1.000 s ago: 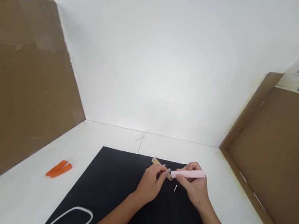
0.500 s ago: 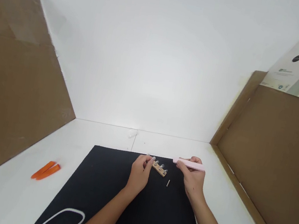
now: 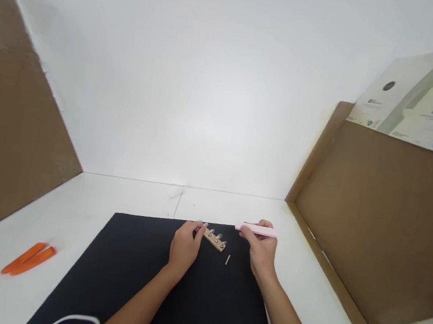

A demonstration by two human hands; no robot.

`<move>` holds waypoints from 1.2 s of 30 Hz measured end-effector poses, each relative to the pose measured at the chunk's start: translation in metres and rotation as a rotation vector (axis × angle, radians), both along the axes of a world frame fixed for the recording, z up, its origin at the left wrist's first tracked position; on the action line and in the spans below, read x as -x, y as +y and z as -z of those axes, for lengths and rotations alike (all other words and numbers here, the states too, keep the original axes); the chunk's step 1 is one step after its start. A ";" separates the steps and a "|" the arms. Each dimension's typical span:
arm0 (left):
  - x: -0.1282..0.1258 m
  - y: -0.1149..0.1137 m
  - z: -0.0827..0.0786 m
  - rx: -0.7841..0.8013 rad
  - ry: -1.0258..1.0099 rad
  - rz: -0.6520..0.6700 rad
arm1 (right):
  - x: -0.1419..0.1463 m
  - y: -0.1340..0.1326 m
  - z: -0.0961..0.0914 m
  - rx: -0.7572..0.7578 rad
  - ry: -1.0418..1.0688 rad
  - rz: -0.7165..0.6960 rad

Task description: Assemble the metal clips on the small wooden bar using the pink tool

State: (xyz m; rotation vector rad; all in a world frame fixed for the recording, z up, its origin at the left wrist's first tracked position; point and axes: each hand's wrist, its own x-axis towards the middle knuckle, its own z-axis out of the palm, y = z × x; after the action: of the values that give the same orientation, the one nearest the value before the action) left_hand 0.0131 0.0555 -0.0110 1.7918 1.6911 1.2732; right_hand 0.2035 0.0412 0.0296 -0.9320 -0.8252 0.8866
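My left hand (image 3: 185, 246) is closed on the left end of a short wooden strip (image 3: 213, 239), which bears a row of small shiny metal fittings with clear or silvery tops. The strip slants down to the right over the far part of the black mat (image 3: 216, 307). Pinched between thumb and fingers of my right hand (image 3: 262, 248) is a flat pale pink bar (image 3: 263, 230), lying nearly level near the mat's far right corner. Between the hands, a little nearer to me, a small light-coloured peg (image 3: 227, 260) rests on the mat. My left fingertips are partly hidden.
Two orange strips (image 3: 29, 260) lie on the white table left of the mat. A white cord loop (image 3: 78, 317) is at the near left of the mat. Brown cardboard panels (image 3: 5, 147) stand at both sides. A small clear piece (image 3: 176, 192) lies by the back wall.
The view has swung to the right, so everything appears farther left. Both hands keep hold of the wooden strip and the pink bar, with little visible motion over the mat.
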 end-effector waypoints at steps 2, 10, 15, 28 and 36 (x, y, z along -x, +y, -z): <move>0.000 0.002 0.000 0.013 0.010 -0.009 | 0.000 0.001 0.000 -0.001 -0.002 0.006; -0.001 0.000 -0.005 0.112 0.195 -0.045 | 0.002 0.001 -0.003 -0.003 0.001 -0.009; -0.003 -0.002 -0.007 0.117 0.251 -0.054 | 0.001 0.002 -0.002 0.009 0.016 -0.009; 0.001 0.006 -0.007 0.204 0.363 -0.076 | 0.003 0.006 0.002 -0.005 0.003 -0.024; 0.003 0.007 -0.009 0.244 0.356 -0.049 | 0.001 0.009 0.009 -0.004 0.053 -0.078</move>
State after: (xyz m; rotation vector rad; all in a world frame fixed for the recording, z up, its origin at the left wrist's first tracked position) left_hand 0.0101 0.0625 -0.0019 1.9178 1.9884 0.7524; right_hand 0.2022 0.0503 0.0209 -0.8741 -0.8223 0.9729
